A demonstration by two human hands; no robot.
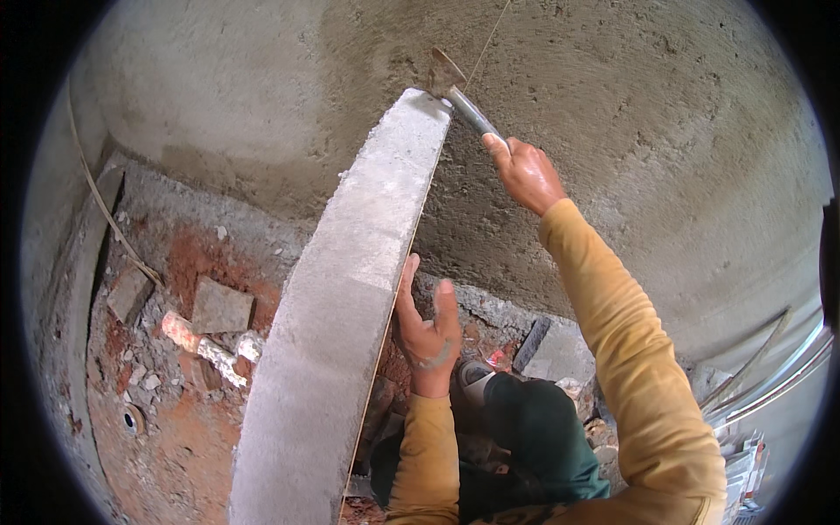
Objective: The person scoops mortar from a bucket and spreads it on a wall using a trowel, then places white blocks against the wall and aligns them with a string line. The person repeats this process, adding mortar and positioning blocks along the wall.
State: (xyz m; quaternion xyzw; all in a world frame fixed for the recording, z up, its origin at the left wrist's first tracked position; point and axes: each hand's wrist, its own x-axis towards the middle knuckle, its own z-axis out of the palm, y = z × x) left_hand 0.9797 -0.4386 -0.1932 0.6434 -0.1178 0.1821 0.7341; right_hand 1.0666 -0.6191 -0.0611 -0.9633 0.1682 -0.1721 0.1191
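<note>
A long pale concrete slab (350,262) runs from the lower edge of the view up to the plastered wall. My right hand (530,173) is closed around the metal handle of a trowel (471,111). Its blade, seen partly edge-on, is at the slab's far end by the wall, where a small dark damp patch shows. At the slab's right edge is my left hand (429,337), thumb spread from the fingers and nothing in its grasp. The fingers are up against that edge; whether they press on it I cannot tell.
A thin string (488,45) comes down the wall near the trowel. Broken bricks (223,305), rubble and a roll of tape (133,419) lie on the reddish ground to the left. A cable (96,192) hangs at far left; poles (752,367) lean at right.
</note>
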